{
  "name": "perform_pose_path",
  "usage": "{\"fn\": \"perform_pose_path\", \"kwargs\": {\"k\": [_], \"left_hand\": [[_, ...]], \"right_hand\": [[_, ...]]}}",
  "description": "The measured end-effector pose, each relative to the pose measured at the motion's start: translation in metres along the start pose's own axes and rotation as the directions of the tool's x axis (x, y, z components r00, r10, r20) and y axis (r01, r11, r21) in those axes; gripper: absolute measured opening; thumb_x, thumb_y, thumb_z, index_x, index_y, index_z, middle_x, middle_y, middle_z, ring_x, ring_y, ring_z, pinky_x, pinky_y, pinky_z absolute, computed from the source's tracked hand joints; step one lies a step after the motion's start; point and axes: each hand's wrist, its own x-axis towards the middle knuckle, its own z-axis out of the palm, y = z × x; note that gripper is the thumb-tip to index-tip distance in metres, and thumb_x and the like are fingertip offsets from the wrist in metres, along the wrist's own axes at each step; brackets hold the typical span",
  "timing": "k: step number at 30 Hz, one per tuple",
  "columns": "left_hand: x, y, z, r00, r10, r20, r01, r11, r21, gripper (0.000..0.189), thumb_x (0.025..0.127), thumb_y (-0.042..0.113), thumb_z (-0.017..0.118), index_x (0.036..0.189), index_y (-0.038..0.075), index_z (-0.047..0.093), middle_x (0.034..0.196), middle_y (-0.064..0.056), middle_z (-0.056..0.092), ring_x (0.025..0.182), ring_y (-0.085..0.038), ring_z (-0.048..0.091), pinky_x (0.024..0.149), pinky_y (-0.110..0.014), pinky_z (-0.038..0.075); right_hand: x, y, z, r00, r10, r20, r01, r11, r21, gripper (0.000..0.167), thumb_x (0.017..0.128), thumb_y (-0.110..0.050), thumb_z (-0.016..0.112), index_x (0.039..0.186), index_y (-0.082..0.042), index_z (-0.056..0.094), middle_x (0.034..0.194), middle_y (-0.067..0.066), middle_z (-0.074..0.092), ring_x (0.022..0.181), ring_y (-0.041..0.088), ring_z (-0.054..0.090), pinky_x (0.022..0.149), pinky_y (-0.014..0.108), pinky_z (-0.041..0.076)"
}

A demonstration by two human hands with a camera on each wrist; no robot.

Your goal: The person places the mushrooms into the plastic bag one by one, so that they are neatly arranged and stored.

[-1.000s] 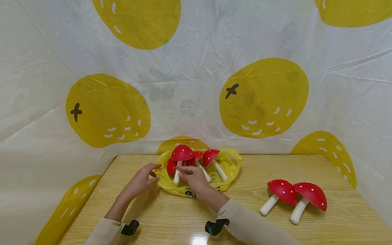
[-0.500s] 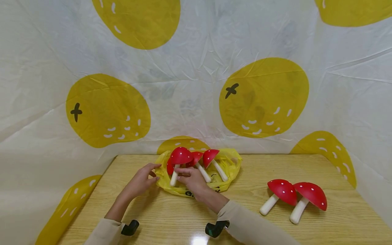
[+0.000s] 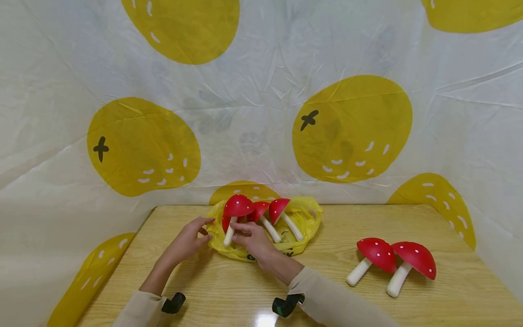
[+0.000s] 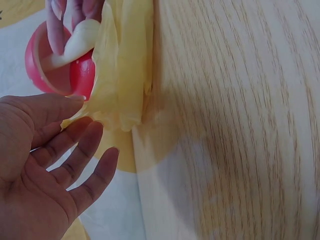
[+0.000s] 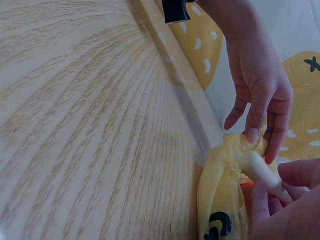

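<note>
Evidently, placing the red-capped mushroom (image 3: 238,205) was the step in hand. Your right hand (image 3: 257,241) pinched its white stem between thumb and fingers, cap up, stem slanting down to the left. The mushroom was at the left end of the yellow bag (image 3: 311,225), over its open mouth; whether it rested on anything there could not be told. Your left hand (image 3: 188,241) had its thumb and a fingertip closed on the bag's left rim, the remaining fingers loosely parted.

That rim hold was worth keeping, since thin plastic could fold under the stem or drag along with it. The stem wanted guiding low, clear of the front edge, with a light pinch so that you could let go cleanly. Beside its neighbours looked a better seat than on top, as the round caps seemed apt to roll: the left mushroom (image 3: 225,223) sat mostly hidden behind it, and the middle mushroom (image 3: 259,211) and right mushroom (image 3: 279,210) leaned side by side in the bag.

On the wooden table (image 3: 229,290), well apart to the right, lay the farther mushroom (image 3: 377,255) and the nearer mushroom (image 3: 414,260).
</note>
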Motion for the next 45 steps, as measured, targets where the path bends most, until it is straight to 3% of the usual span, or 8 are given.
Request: {"fn": "perform_pose_path", "kwargs": {"k": [9, 18, 24, 28, 34, 45], "left_hand": [[0.001, 0.001, -0.001, 1.000, 0.004, 0.000, -0.004, 1.000, 0.009, 0.049, 0.094, 0.001, 0.069, 0.141, -0.002, 0.055, 0.139, -0.019, 0.057, 0.103, -0.030, 0.066, 0.078, -0.032, 0.057], [0.000, 0.001, -0.001, 1.000, -0.003, 0.007, 0.003, 1.000, -0.005, 0.050, 0.094, 0.000, 0.069, 0.141, -0.001, 0.055, 0.139, -0.019, 0.057, 0.103, -0.029, 0.065, 0.079, -0.031, 0.057], [-0.001, 0.002, -0.002, 1.000, 0.004, 0.006, -0.004, 1.000, 0.001, 0.049, 0.094, 0.001, 0.069, 0.141, -0.002, 0.055, 0.138, -0.019, 0.058, 0.103, -0.030, 0.066, 0.080, -0.033, 0.057], [-0.002, 0.001, -0.002, 1.000, -0.001, 0.004, 0.001, 1.000, 0.000, 0.049, 0.094, 0.001, 0.069, 0.141, -0.002, 0.055, 0.139, -0.019, 0.057, 0.104, -0.029, 0.066, 0.079, -0.032, 0.057], [-0.004, 0.002, -0.002, 1.000, 0.006, -0.006, -0.006, 1.000, 0.013, 0.050, 0.093, 0.001, 0.070, 0.141, -0.002, 0.055, 0.138, -0.019, 0.058, 0.102, -0.028, 0.066, 0.079, -0.028, 0.055], [-0.004, 0.001, -0.002, 1.000, 0.013, 0.009, -0.013, 1.000, 0.019, 0.050, 0.094, 0.002, 0.069, 0.142, -0.002, 0.054, 0.139, -0.019, 0.057, 0.103, -0.028, 0.066, 0.076, -0.025, 0.054]], "right_hand": [[-0.002, -0.002, -0.001, 1.000, 0.029, 0.002, -0.029, 0.999, 0.027, 0.039, 0.096, -0.004, 0.066, 0.135, -0.005, 0.065, 0.131, 0.016, 0.051, 0.112, 0.023, 0.062, 0.091, 0.033, 0.056], [-0.003, -0.001, -0.006, 0.994, 0.066, 0.085, -0.065, 0.998, -0.015, 0.042, 0.096, -0.004, 0.065, 0.138, -0.005, 0.063, 0.136, 0.013, 0.062, 0.101, 0.019, 0.062, 0.089, 0.033, 0.053], [-0.005, 0.000, -0.006, 0.994, 0.040, 0.099, -0.039, 0.999, -0.012, 0.039, 0.096, 0.001, 0.063, 0.134, -0.001, 0.065, 0.148, 0.017, 0.054, 0.123, 0.026, 0.057, 0.088, 0.027, 0.053], [-0.009, -0.002, -0.009, 0.994, 0.025, 0.110, -0.022, 0.999, -0.026, 0.034, 0.096, 0.002, 0.063, 0.130, 0.002, 0.067, 0.140, 0.018, 0.060, 0.127, 0.025, 0.053, 0.088, 0.026, 0.052], [-0.016, -0.008, -0.021, 0.990, 0.042, 0.137, -0.038, 0.999, -0.034, 0.032, 0.097, -0.002, 0.063, 0.128, 0.003, 0.067, 0.129, 0.020, 0.065, 0.102, 0.023, 0.067, 0.091, 0.037, 0.057], [-0.031, -0.021, -0.051, 0.970, 0.100, 0.221, -0.081, 0.993, -0.090, 0.032, 0.098, -0.008, 0.065, 0.127, 0.004, 0.066, 0.131, 0.019, 0.064, 0.110, 0.034, 0.069, 0.096, 0.043, 0.055]]}}
